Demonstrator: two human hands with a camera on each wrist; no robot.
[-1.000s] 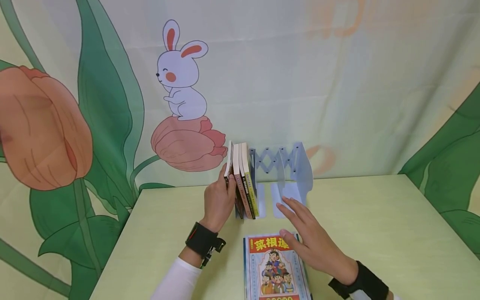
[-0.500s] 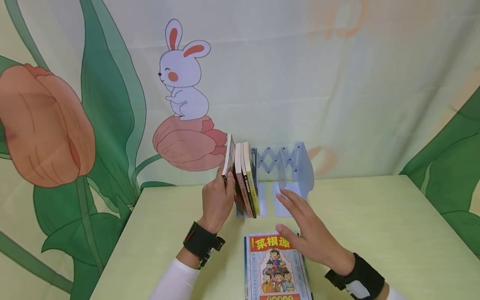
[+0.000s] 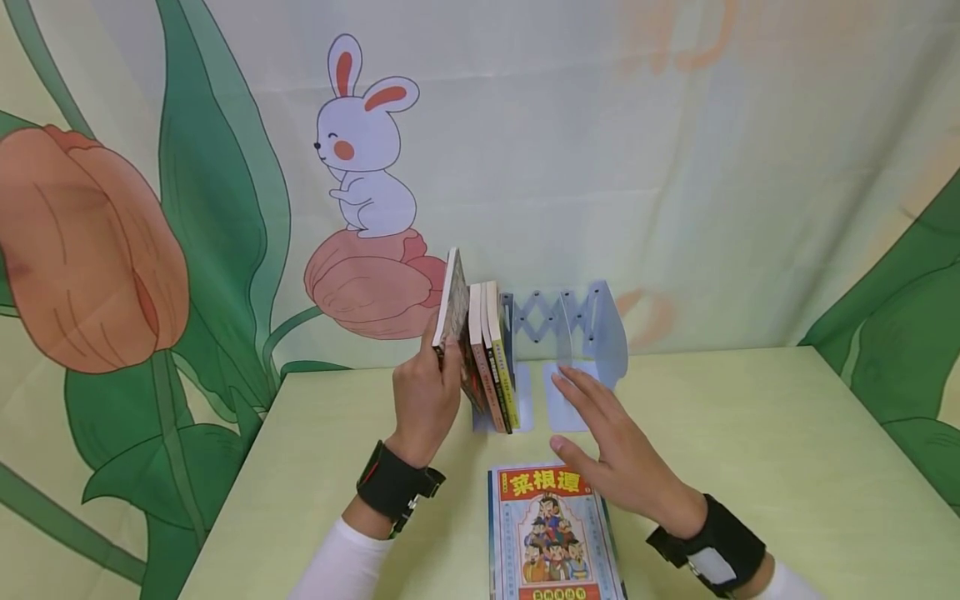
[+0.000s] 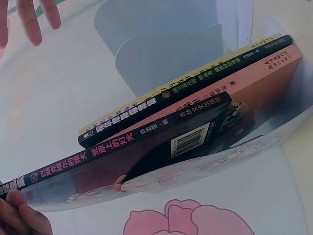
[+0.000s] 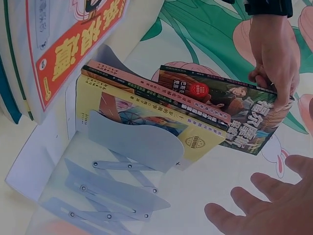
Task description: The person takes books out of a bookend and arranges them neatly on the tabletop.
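Observation:
My left hand (image 3: 426, 404) grips a dark-spined paperback book (image 3: 452, 307) by its upper end. This book leans to the left and stands higher than its neighbours; its dark illustrated cover (image 5: 244, 115) shows in the right wrist view. Just right of it, a pink-spined book (image 3: 486, 371), a black-spined book (image 4: 190, 88) and a yellow-spined book (image 5: 161, 125) stand upright in a pale blue expandable bookend (image 3: 609, 333). My right hand (image 3: 630, 458), fingers spread and holding nothing, hovers before the bookend's right part, over the corner of a small stack of books (image 3: 555, 533).
The stack lies flat at the table's (image 3: 750, 450) near side, topped by a red and blue comic cover. Behind the table hangs a printed cloth backdrop (image 3: 525, 167) with a rabbit and tulips, close behind the bookend.
My left hand has drawn the dark-spined book upward and left, away from the pink-spined one. My right hand has shifted slightly up and left, still spread.

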